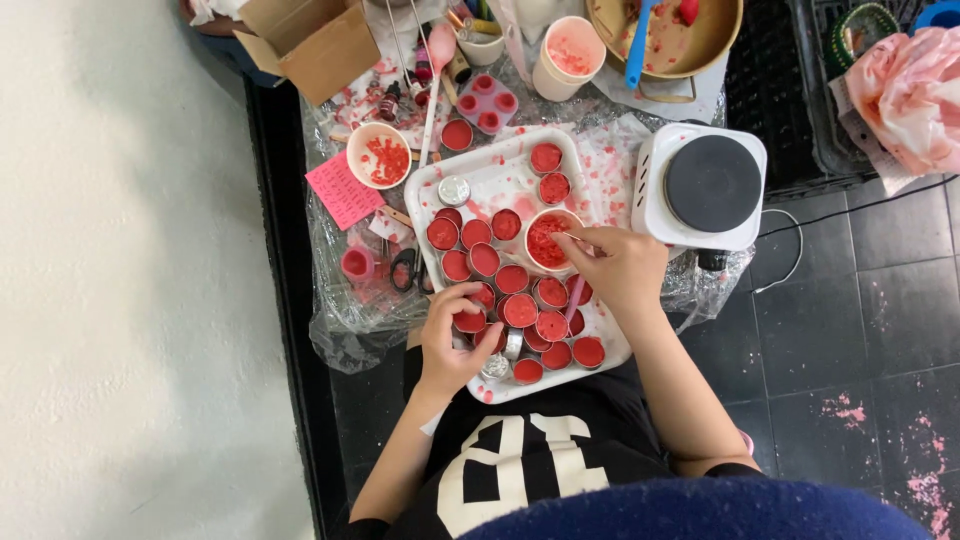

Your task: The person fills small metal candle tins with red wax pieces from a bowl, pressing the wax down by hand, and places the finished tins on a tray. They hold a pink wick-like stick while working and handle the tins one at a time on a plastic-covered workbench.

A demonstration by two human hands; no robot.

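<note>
At far left we see a brown cardboard box [312, 42] lying open, and below it a pink rectangular paper slip [343, 189] beside a white cup of red bits [379, 155]. On the white tray [492, 180] our left hand [452, 340] grips a small red-filled tin [470, 320], while our right hand [622, 265] pinches a thin pink stick [574, 300] at a cup of red pieces [549, 240]. At right stands a white hot plate [703, 187].
</note>
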